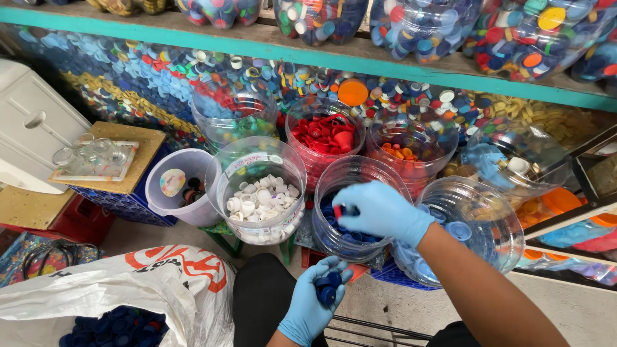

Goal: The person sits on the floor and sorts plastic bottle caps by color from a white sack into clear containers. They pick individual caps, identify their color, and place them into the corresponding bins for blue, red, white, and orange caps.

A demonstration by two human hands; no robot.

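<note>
Bottle caps [326, 286], dark blue, light, stiff and probably slippery under gloves, are lying cupped in the left hand [313, 302], best pinched by their rims, while the right hand [380, 209] is pinching one over the clear jar [350, 215].

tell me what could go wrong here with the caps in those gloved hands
1. The right hand pinches a small cap right over the rim of the clear container of blue caps; it could drop outside or into the neighbouring container of white caps.
2. The left hand cups several dark blue caps loosely, so some might spill onto the floor.
</note>
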